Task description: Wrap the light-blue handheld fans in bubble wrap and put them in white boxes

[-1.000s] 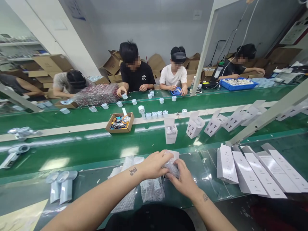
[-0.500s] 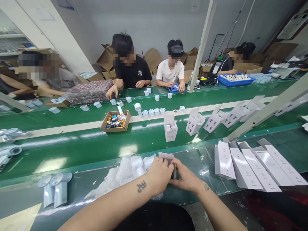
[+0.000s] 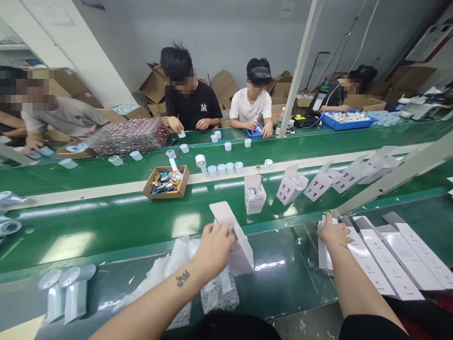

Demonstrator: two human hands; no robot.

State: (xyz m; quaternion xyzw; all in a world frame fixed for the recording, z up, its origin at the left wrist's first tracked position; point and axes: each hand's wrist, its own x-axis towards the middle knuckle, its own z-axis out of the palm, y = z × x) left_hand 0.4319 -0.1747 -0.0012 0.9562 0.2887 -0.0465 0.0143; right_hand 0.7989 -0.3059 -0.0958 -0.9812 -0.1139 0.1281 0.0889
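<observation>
My left hand (image 3: 214,246) grips a white open-topped carton (image 3: 238,245) that stands on the near bench, its flap raised. Bubble-wrap bags (image 3: 219,290) lie under and left of that hand. My right hand (image 3: 333,233) has reached right and rests on the leftmost of several flat white cartons (image 3: 378,257) fanned along the bench; its fingers curl over the carton's edge.
The green conveyor (image 3: 123,217) carries open white cartons (image 3: 255,194), small white cups (image 3: 226,167) and a cardboard box of tools (image 3: 164,182). Several people sit across the belt. White fan-like parts (image 3: 65,293) lie at my left. A slanted metal bar (image 3: 396,177) crosses at right.
My hands have parted: the right one left the carton and moved right onto the flat cartons. The left hand has stood the carton upright, a little farther forward. The belt's items have shifted.
</observation>
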